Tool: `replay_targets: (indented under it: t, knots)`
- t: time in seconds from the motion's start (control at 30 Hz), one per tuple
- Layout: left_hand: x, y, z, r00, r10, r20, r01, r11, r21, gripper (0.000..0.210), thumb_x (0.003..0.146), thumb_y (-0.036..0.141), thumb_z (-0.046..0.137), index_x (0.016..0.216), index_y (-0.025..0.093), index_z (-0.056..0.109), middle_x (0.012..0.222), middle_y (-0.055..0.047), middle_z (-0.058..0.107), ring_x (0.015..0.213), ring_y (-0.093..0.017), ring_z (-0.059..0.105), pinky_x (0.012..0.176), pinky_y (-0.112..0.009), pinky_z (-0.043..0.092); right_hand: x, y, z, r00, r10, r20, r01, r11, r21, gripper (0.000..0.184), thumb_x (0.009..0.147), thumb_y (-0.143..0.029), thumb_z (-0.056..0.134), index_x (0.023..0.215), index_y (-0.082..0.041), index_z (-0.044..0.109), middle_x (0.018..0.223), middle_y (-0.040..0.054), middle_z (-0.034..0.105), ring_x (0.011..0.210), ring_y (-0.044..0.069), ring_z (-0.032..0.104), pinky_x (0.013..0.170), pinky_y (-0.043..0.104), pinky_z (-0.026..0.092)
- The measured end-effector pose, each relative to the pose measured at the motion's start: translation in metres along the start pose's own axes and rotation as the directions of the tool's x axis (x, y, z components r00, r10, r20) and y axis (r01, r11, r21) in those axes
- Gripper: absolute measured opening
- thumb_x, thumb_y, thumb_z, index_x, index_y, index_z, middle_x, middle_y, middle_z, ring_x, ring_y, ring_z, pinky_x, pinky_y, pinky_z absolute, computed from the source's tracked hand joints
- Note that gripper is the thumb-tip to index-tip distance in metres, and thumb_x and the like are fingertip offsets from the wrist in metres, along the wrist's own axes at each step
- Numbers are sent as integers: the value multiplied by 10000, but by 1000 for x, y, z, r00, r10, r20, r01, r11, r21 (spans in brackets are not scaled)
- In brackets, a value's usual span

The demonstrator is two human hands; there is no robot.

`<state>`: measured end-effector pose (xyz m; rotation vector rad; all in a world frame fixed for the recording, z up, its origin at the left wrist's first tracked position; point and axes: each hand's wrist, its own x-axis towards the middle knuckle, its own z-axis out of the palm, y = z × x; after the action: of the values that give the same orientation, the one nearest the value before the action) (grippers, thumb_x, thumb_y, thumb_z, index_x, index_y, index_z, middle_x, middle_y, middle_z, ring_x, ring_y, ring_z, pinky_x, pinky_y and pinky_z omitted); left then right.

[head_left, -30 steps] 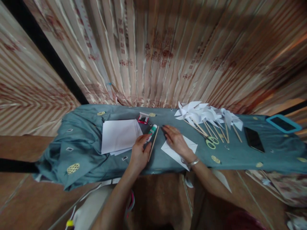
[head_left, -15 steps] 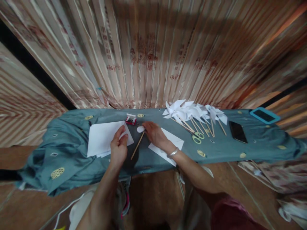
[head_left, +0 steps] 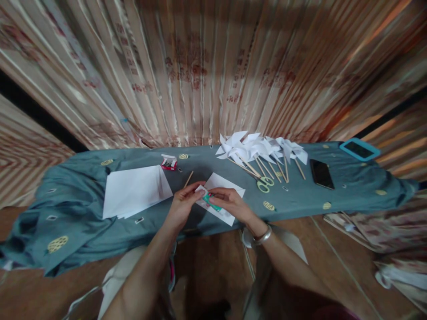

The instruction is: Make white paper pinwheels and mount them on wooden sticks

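Note:
My left hand [head_left: 184, 202] pinches the white end of a small white-and-green block with red marks [head_left: 212, 202], which looks like an eraser in a sleeve. My right hand [head_left: 232, 203] has its fingers closed on the green end of that same block. Both hands meet just above a folded white paper square [head_left: 225, 182], partly covering it. Beyond my left fingers lies a thin wooden stick [head_left: 188, 178], its near end hidden by the hand. A small red box [head_left: 169, 165] with its lid up and dark bits inside sits further back.
A stack of white paper [head_left: 133, 191] lies on the green cloth [head_left: 80, 186] at left. To the right are several white paper pinwheels [head_left: 260, 149] on sticks, scissors with light green handles [head_left: 265, 184], a black phone [head_left: 322, 174] and a blue-framed device [head_left: 360, 149]. A curtain [head_left: 187, 71] hangs behind.
My right hand has drawn back from beside the stick, bringing the small block over the paper square. My left hand has moved right, away from the paper stack, and grips the block too.

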<state>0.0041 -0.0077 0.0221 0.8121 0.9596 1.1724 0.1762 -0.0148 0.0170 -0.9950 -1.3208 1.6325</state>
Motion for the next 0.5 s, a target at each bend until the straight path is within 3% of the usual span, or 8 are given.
replay_targets:
  t: [0.1, 0.27, 0.4, 0.5]
  knots:
    - [-1, -3, 9, 1000, -15, -25, 14, 999, -42, 399, 459, 343, 910, 803, 181, 789, 786, -21, 747, 729, -130, 633, 728, -243, 481, -8, -3, -18, 996, 52, -74, -44, 993, 108, 412, 602, -369, 868, 960, -209, 742, 909, 16, 739, 775, 134, 669, 770, 265, 534]
    - [2, -10, 18, 998, -36, -56, 34, 998, -46, 394, 434, 308, 913, 775, 166, 778, 797, -28, 743, 743, -134, 640, 755, -257, 500, -14, -1, -37, 967, 75, -243, -15, 970, 241, 368, 517, -325, 911, 827, -197, 759, 790, -11, 733, 652, 95, 644, 658, 214, 531]
    - [9, -10, 16, 993, -21, -116, 9, 995, -102, 314, 495, 279, 864, 772, 171, 760, 763, -13, 715, 722, -128, 629, 761, -289, 530, -17, -1, -50, 944, 94, -317, 19, 942, 336, 362, 496, -333, 924, 793, -201, 764, 772, -9, 743, 646, 95, 655, 678, 220, 551]
    - [13, -11, 9, 995, 11, -103, -23, 992, -120, 212, 556, 232, 767, 759, 175, 746, 723, -7, 685, 755, -155, 644, 786, -335, 554, -18, 0, -62, 914, 87, -397, 76, 923, 376, 362, 478, -332, 934, 768, -203, 760, 757, -11, 743, 651, 95, 656, 677, 213, 555]
